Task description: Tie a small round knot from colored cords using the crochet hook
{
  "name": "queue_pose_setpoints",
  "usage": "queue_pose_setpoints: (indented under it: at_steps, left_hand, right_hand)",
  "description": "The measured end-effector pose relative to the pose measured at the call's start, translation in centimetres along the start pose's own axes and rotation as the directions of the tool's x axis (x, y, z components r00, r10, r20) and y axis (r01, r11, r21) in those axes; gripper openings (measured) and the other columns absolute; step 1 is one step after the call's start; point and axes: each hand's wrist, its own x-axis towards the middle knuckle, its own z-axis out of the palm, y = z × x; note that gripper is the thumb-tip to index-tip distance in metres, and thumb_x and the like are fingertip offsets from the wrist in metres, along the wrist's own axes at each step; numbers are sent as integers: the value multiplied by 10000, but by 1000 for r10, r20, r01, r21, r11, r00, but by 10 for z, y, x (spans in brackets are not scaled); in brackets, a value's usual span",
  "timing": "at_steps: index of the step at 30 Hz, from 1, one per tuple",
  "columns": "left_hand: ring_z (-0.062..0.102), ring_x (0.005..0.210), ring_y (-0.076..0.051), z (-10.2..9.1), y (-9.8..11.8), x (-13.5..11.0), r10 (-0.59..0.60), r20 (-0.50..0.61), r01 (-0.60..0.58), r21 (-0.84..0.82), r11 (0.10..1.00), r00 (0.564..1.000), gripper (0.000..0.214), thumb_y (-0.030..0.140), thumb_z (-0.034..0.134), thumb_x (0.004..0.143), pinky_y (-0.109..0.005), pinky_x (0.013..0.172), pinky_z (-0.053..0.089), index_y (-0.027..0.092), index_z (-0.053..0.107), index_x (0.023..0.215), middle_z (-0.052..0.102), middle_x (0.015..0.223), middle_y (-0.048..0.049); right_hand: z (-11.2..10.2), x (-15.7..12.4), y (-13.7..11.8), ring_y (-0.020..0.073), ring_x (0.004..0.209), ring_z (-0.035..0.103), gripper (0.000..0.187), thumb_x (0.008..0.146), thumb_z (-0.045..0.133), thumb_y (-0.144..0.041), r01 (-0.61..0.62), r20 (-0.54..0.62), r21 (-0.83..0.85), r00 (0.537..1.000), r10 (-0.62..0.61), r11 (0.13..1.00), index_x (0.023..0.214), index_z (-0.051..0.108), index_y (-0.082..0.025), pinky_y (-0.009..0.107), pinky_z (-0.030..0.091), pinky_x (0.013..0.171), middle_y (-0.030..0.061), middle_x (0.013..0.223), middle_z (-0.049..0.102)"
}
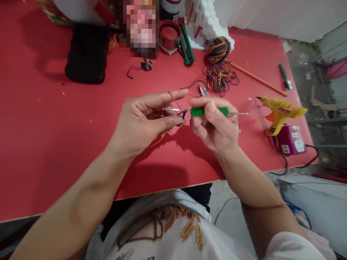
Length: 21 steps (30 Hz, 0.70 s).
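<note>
Crochet piece (183,116): small, dark, up off the table in front of the torso, pinched between the thumb and fingers of the left hand (143,121). Left index finger stretched out, yarn strand (173,99) running over it. Right hand (217,124) grasps the green handle of the hook (197,111), thumb on top; metal shaft points left into the work, thin metal end sticks out on the far side of the grip.

Hard to read: most of the piece sits behind the left thumb, so can't tell stitches or shape. Lower left fingers partly covered too. Metal-tipped tool (202,90) peeks out just past the right hand, rest hidden. Pixelated patch at top centre, contents unreadable. Can (170,10) and white model (207,20) cut off by the top edge.

Surface: red table (54,137). Beyond the hands, loose yarn tangle (221,77) with yarn ball (218,50) just behind it; small multicolour knot (146,64) further left. Green cutter (187,47) beside tape roll (170,32). Black pouch (86,54) far left. Right side: orange stick (258,77), yellow glue gun (282,108), purple box (291,141) with cables.

Room: pale wall (260,18) behind the table, grey cluttered floor (305,66) off to the right.
</note>
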Motion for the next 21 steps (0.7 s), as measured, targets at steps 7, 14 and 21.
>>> queue_pose_setpoints:
  at_steps: [7,14,21]
  left_hand:
    - [620,569,-100,-2,-8,3,-23,-11,22,-130,991,1000,450,154,984,740,-268,568,573,329,902,1146,764,760,27]
    - [585,528,-80,0,-11,5,-31,-35,24,-193,981,999,464,109,976,726,-212,469,516,315,900,1135,750,729,29]
    - [602,576,-83,10,-10,3,-152,-95,125,-245,961,984,449,138,993,677,-220,561,537,308,883,1078,733,699,64]
  right_hand:
    - [3,5,9,118,449,409,252,979,781,-540,20,-115,-96,993,-32,995,1045,849,-306,295,337,404,-8,677,643]
    - [-4,2,11,128,494,519,244,1045,716,-496,212,-55,-356,968,-246,910,1111,859,-309,316,496,509,-15,685,652]
    - [4,-11,10,230,955,762,309,1055,696,-257,440,149,-703,859,-490,558,1314,830,-361,383,657,928,58,1050,820]
